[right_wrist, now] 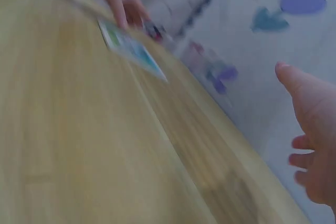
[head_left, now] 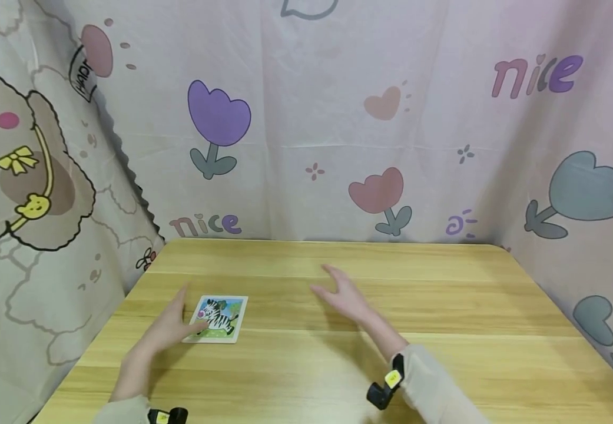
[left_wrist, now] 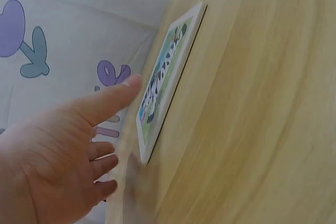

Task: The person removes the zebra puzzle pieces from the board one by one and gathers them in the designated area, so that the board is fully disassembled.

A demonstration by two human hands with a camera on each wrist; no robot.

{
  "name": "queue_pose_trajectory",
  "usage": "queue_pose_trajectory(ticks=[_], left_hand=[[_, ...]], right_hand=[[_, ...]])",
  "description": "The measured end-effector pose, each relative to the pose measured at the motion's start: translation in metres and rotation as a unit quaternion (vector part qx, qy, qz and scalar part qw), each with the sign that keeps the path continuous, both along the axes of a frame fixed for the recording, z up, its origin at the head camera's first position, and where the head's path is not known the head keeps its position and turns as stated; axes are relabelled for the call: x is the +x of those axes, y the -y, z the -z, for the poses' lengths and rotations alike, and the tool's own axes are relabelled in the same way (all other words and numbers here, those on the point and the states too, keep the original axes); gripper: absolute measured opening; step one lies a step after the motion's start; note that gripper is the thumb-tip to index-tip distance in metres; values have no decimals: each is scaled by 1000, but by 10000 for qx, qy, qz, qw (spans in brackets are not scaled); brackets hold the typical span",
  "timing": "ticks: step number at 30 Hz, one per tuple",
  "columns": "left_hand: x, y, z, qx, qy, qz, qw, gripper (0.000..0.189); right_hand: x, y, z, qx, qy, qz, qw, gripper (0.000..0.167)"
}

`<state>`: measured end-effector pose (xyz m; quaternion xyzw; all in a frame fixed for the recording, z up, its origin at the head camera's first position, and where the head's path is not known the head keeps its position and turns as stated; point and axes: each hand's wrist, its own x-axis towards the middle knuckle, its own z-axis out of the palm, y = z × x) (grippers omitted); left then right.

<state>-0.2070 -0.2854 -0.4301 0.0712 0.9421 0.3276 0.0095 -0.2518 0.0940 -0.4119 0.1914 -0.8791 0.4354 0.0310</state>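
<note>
With our left hand (head_left: 167, 327) and right hand (head_left: 346, 298) both spread, gripping nothing, we could knock the zebra card (head_left: 222, 321) askew by lowering the left carelessly.

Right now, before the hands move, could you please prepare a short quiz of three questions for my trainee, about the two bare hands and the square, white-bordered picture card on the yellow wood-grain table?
1. Which animal is printed on the square, white-bordered picture card?
2. True or false: the bare right hand is holding the card.
3. Fill in: on the yellow wood-grain table, the card lies nearer to the ____ hand.

Key:
1. A black-and-white zebra.
2. False; it holds nothing and is well apart from the card.
3. Left; the bare left hand is right beside it.
</note>
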Motion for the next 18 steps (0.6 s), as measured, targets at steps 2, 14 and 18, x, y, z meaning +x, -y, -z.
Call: queue_pose_trajectory(ticks=[2,14,18], left_hand=[[2,2,0,44,261,-17,9996,110],[4,0,6,316,432,366,9979,108],[6,-3,7,237,274,455,9983,107]], right_hand=[[3,23,0,-423,230,-355,9982,66],[21,107,21,-1244,1368,-1051,9771,69],[26,124,28,-930,1045,-916,9859,68]])
